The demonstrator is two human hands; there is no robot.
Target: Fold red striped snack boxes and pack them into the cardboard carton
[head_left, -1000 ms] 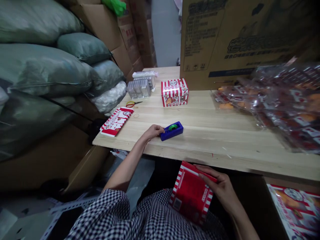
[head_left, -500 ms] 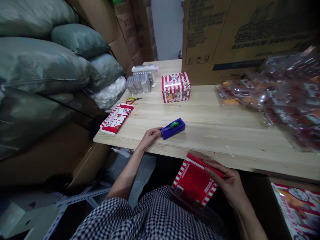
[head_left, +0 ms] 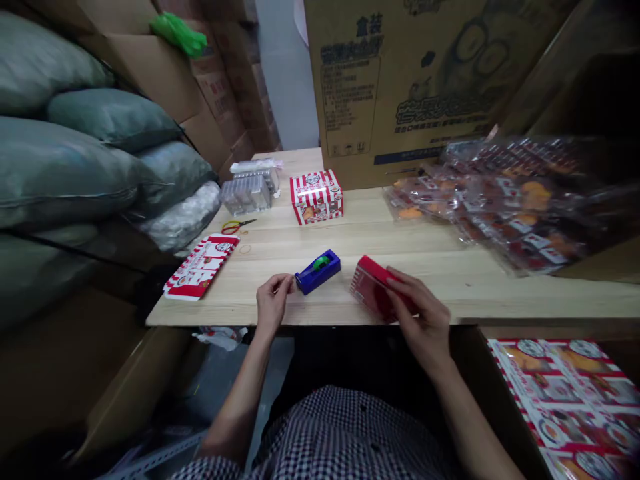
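Observation:
My right hand [head_left: 424, 320] grips a red box [head_left: 375, 288] with striped edges, tilted just over the table's front edge. Its printing is blurred. My left hand [head_left: 274, 300] is pinched at the cutter end of a blue tape dispenser [head_left: 315, 272] that carries a green-cored roll. Whatever lies between those fingertips is too fine to make out. Behind the dispenser stands a red-and-white striped box [head_left: 317, 197] with windows. A flat striped carton [head_left: 203, 267] lies to the left, near scissors [head_left: 238, 226] with yellow and red handles and a rubber band [head_left: 245, 249].
Stacked clear plastic cases [head_left: 246, 195] stand at the back left. Packaged items in clear bags [head_left: 500, 193] pile up on the right, before a large cardboard box [head_left: 350, 113]. Stuffed sacks [head_left: 65, 167] crowd the left. Printed cartons [head_left: 575, 400] lie low at right.
The red box has risen from my lap to the table edge in my right hand and turned. My left hand stays pinched by the dispenser. The view has swung right.

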